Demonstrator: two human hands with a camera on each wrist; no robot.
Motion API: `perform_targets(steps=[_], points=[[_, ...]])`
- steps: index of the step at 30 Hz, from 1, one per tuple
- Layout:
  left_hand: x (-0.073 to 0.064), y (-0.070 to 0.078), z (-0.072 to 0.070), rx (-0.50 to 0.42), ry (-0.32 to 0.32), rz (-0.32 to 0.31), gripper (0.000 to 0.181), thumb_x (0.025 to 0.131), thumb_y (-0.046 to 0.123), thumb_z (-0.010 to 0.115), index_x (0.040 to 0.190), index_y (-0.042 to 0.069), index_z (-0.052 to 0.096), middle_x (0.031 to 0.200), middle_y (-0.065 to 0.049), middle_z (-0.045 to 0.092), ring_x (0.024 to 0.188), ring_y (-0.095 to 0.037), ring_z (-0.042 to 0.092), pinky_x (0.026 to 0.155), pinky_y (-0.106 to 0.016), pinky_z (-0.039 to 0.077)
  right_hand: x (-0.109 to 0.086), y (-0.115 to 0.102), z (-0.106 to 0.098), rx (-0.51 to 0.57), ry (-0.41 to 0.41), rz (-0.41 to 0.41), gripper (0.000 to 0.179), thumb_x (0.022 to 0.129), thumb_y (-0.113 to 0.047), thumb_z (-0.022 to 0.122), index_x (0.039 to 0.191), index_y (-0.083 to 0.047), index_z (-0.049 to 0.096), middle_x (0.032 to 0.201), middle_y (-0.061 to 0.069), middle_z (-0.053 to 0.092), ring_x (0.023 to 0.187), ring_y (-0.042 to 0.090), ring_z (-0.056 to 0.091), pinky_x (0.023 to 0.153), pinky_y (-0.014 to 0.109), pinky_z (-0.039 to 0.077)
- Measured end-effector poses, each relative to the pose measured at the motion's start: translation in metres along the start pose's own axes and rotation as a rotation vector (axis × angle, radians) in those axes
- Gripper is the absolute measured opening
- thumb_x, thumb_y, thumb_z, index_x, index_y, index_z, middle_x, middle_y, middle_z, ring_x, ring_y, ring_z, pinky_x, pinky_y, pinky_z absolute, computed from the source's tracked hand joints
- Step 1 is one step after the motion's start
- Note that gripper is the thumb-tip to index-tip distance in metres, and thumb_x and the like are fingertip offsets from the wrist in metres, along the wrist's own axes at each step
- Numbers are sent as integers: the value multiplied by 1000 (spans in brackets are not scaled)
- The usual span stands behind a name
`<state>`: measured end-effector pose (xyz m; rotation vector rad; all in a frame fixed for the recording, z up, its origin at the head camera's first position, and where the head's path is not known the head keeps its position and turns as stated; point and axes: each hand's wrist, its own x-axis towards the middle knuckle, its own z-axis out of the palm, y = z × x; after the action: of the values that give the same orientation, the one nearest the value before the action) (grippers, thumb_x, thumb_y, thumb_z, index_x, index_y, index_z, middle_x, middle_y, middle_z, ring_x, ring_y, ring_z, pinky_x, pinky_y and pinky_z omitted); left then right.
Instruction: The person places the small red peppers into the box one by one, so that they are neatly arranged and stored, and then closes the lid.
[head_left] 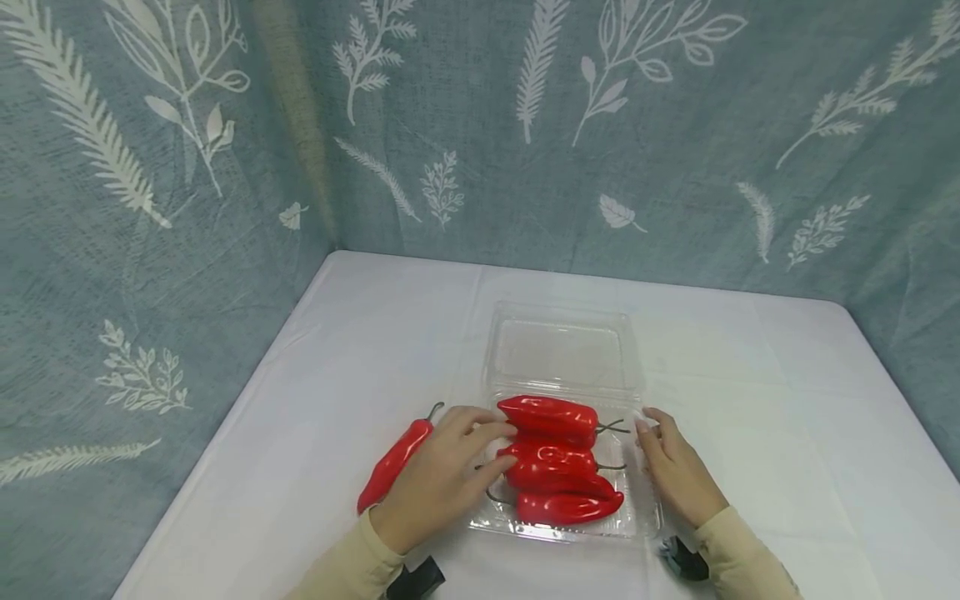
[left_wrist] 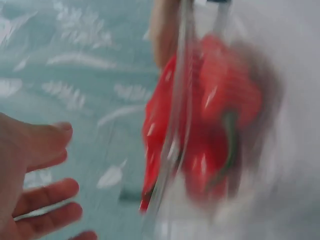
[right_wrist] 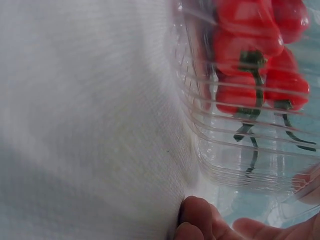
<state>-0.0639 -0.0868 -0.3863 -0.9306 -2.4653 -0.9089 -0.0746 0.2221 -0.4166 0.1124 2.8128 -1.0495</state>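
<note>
Several red peppers [head_left: 558, 467] lie in a clear plastic clamshell container [head_left: 525, 531], with its lid [head_left: 558, 350] folded back flat behind it. My left hand [head_left: 442, 479] reaches over the container's left edge, fingers loosely spread beside the pepper tips. In the left wrist view those fingers [left_wrist: 47, 197] stand apart with nothing between them. A loose red pepper [head_left: 393, 467] lies left of the container, partly behind that hand. At the right rim, my right hand [head_left: 678, 467] holds the container's edge between thumb and fingers.
A white cloth [head_left: 750, 400] covers the table. Blue-green curtains with white leaf prints [head_left: 480, 183] hang at its back and sides. Dark wrist devices [head_left: 684, 558] show below both sleeves.
</note>
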Motion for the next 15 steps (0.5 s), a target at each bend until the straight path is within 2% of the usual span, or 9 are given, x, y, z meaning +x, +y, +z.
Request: perform_targets(steps=[2,4,7,11,15], points=[[-3,-9,-9,54,51,-49,37,80,23,78,114,14,67,110,-2,61,106,-16,55,85,-31,53,0,0,-1,-1,-3,3,57,103,-43,31,143,-2,30,112,18,60,83,20,60,78,41,52],[-8,-20,-18,110,84,-128,37,79,21,78,114,14,66,108,-4,60,104,-20,55,85,-35,53,0,1,-1,-2,-7,8,57,103,-43,31,143,-2,30,112,18,60,84,20,60,79,42,52],[-16,-35,-28,161,96,-264,40,78,20,80,115,11,65,107,-8,60,102,-24,54,87,-40,51,1,1,-2,0,-11,9,58,103,-44,30,144,-2,29,112,18,60,85,21,60,80,43,53],[-30,-49,-39,183,46,-388,46,77,22,81,118,9,63,108,-12,59,101,-28,55,86,-44,50,1,1,-2,7,-17,10,59,103,-45,30,144,-3,29,112,17,59,84,20,60,79,41,52],[-43,-52,-43,181,-73,-496,52,77,27,80,122,10,60,113,-13,59,103,-29,56,85,-46,53,0,0,-1,10,-24,16,60,103,-45,30,144,-2,29,112,17,60,83,19,59,77,38,52]])
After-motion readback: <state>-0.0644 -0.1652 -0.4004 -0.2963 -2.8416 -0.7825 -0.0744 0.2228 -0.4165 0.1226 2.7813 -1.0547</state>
